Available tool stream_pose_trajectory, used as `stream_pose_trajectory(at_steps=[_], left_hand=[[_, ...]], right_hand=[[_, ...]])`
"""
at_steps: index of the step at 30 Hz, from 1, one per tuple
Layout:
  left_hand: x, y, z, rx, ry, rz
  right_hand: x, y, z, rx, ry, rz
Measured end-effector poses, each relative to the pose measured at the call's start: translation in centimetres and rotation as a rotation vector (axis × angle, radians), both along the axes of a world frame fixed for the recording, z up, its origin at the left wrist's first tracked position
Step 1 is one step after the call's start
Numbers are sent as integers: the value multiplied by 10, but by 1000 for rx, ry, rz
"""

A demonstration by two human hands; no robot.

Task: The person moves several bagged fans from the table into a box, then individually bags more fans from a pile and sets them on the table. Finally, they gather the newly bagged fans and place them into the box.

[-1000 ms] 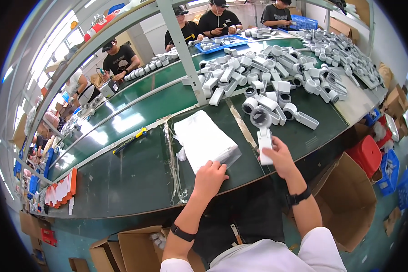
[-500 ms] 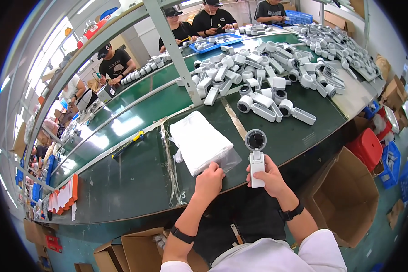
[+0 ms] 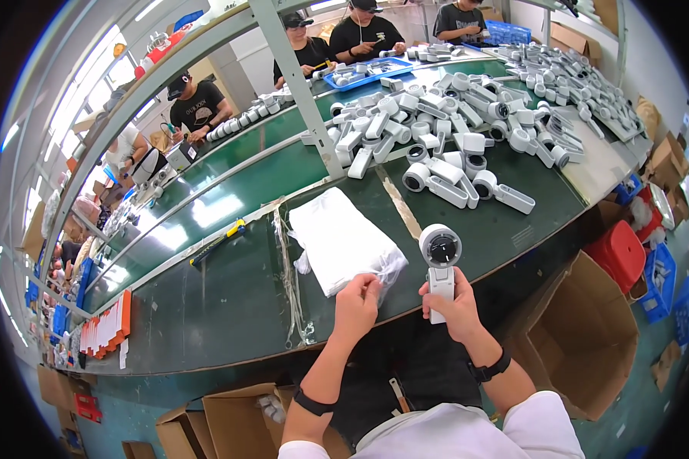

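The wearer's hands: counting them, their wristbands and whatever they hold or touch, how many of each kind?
Bare hands (left hand, right hand): 2
Black wristbands: 2
White round-headed gadget: 1
Plastic stack: 1
Total: 6

The green bench (image 3: 207,317) bears plastic bags (image 3: 343,237) (stacked) and heaped white devices (image 3: 471,143).

At left, an orange-and-white stack (image 3: 107,327) and a yellow-black tool (image 3: 234,231) lie on the table (image 3: 207,306); at right stand a carton (image 3: 586,336), red stool (image 3: 615,258) and blue crate (image 3: 657,308).
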State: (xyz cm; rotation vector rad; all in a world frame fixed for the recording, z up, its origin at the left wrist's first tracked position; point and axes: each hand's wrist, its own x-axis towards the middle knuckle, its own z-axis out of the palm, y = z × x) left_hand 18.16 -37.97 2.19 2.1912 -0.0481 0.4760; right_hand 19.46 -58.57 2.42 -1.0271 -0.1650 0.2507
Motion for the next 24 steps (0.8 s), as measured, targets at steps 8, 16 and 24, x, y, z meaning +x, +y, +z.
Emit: stream_pose_trajectory(at_steps=[8,16,24], left_hand=[[-22,-27,20,-710,225,-89],[-18,-14,31,-1422,159,-95],[-10,-20,22,-994,177,-26]], right_hand=[[1,46,-3,-239,-208,-350],[6,42,7,-181,-18,-336],[-8,17,13,-108,-122,-244]])
